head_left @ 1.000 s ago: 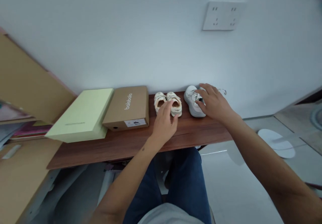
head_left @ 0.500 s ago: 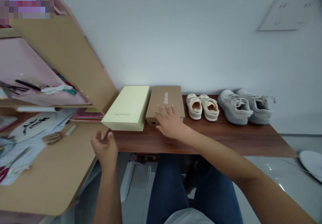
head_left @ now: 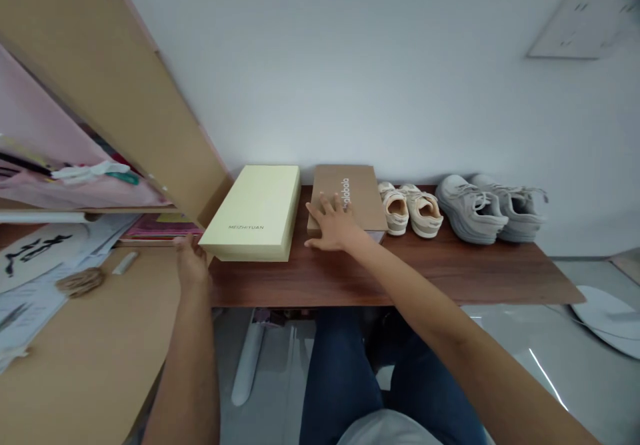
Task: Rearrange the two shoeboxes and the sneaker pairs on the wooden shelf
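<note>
On a dark wooden bench (head_left: 450, 275) against the wall stand a pale yellow-green shoebox (head_left: 260, 208) and a brown cardboard shoebox (head_left: 353, 195) side by side. My right hand (head_left: 333, 224) lies flat, fingers spread, on the near end of the brown box's lid. Reaching to the near left corner of the yellow-green box, my left hand (head_left: 190, 258) touches it; its fingers are hidden behind the corner. To the right of the brown box stand a pair of small beige shoes (head_left: 413, 210) and a pair of grey sneakers (head_left: 490, 208).
A light wooden desk (head_left: 90, 358) with papers, a bundle of string (head_left: 80, 280) and slanted shelves (head_left: 115, 98) fills the left. A wall socket plate (head_left: 583, 25) is at upper right. A white round base (head_left: 607, 318) lies on the floor right.
Both hands left the shoes and moved left to the boxes. The right hand settled on the brown box and pushed it right against the beige shoes; the left reached the yellow-green box's corner.
</note>
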### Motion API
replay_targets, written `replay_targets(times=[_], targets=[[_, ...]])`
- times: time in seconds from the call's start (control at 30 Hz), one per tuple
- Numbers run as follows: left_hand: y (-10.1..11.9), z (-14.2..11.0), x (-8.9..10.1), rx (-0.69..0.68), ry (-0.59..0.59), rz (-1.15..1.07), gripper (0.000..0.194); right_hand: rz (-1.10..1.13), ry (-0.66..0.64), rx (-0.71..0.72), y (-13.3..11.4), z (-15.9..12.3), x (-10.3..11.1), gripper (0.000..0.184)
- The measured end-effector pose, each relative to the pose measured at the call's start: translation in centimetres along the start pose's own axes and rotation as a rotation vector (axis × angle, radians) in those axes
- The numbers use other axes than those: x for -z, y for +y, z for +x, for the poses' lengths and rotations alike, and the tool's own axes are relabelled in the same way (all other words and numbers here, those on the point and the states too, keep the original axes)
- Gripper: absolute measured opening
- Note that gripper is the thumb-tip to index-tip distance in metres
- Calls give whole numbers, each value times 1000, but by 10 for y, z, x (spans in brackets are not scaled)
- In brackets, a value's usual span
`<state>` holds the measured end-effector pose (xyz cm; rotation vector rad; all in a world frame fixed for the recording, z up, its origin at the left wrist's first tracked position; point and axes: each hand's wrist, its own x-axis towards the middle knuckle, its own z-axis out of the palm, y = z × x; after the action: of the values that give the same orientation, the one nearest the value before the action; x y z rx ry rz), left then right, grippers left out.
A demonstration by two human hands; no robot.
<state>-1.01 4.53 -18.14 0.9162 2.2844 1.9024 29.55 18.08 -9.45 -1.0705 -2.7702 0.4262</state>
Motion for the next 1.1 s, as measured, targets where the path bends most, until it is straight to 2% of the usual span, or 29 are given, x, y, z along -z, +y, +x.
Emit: replay_targets(times=[0.1, 0.13, 0.23, 0.3, 0.37, 0.43, 0.5, 0.6, 0.67, 0.77, 0.9, 1.0, 1.1], targets=[[-2, 13, -5, 251, -131, -150, 95, 314, 121, 97, -33, -13, -12, 82], [0, 12, -6, 275, -186, -170, 97, 449, 128, 95, -45, -15, -20, 77], [6, 2, -10, 251, -256, -174, 96, 811, 36, -110, -72, -9, -48, 86], [12, -6, -11, 230, -261, -156, 93, 983, 3, -254, -78, 1, -63, 95], [21, -11, -8, 221, -261, -168, 89, 1121, 23, -329, -77, 9, -74, 97], [33, -13, -3, 215, -272, -208, 84, 1302, 30, -346, -74, 13, -83, 89], [52, -15, 3, 174, -182, -205, 74, 1532, -25, -330, -73, 12, -92, 79], [86, -22, 5, -26, 71, 5, 61, 1700, -90, -375, -79, 11, -104, 71], [108, -33, 0, -155, 135, 168, 62, 1636, -77, -402, -86, 11, -105, 68], [132, -53, -13, -262, 124, 228, 62, 1599, -120, -353, -92, 9, -88, 64], [140, -73, -27, -372, 69, 244, 53, 1786, -236, -231, -89, 2, -55, 68], [137, -77, -35, -450, 27, 289, 53, 1836, -160, -201, -84, 2, -49, 54], [129, -78, -47, -509, -48, 334, 54, 1896, -4, -275, -84, 7, -58, 39]])
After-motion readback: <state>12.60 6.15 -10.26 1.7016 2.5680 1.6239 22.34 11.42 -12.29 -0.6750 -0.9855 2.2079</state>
